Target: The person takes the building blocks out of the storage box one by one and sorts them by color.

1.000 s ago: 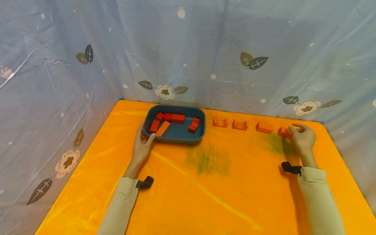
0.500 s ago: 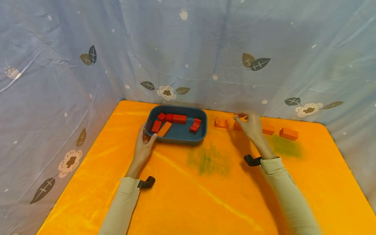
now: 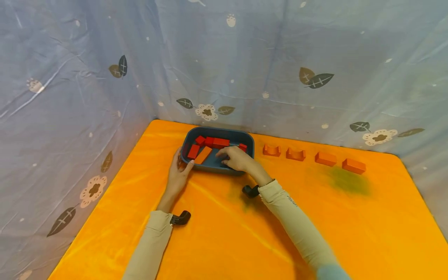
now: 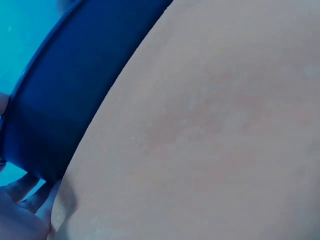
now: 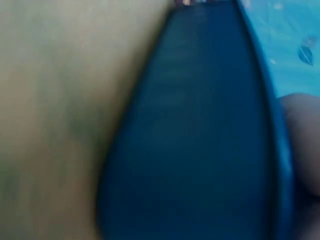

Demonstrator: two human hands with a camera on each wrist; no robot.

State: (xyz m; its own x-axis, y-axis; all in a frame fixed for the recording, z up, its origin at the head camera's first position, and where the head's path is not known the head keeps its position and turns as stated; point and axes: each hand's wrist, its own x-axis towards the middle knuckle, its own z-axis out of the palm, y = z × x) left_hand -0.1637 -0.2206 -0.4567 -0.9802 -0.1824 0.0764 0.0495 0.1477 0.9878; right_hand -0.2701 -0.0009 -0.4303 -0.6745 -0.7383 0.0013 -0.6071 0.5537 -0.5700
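Note:
My left hand (image 3: 177, 175) grips the left end of a dark blue bin (image 3: 213, 169), thumb at its front rim and fingers round its side. In the left wrist view, those fingers sit at the low edge of the bin wall (image 4: 65, 90). My right hand (image 3: 239, 158) reaches over the bin's right half, fingers loosely bent and holding nothing visible. Inside lie a long red block (image 3: 221, 143), several smaller red blocks (image 3: 193, 151) and a flat orange block (image 3: 203, 155). A red block (image 3: 242, 147), curved in the earlier frames, is partly hidden behind my right hand.
Right of the bin, orange blocks stand in a spaced row: two with curved notches (image 3: 272, 151) (image 3: 296, 155), then two rectangular ones (image 3: 326, 159) (image 3: 354, 166). A bluish patterned curtain (image 3: 266, 70) hangs behind the yellow-orange table covering (image 3: 224, 233).
My right hand has left the rightmost orange block, which now stands at the row's end, and swept left over the row into the bin. The left hand stays on the bin.

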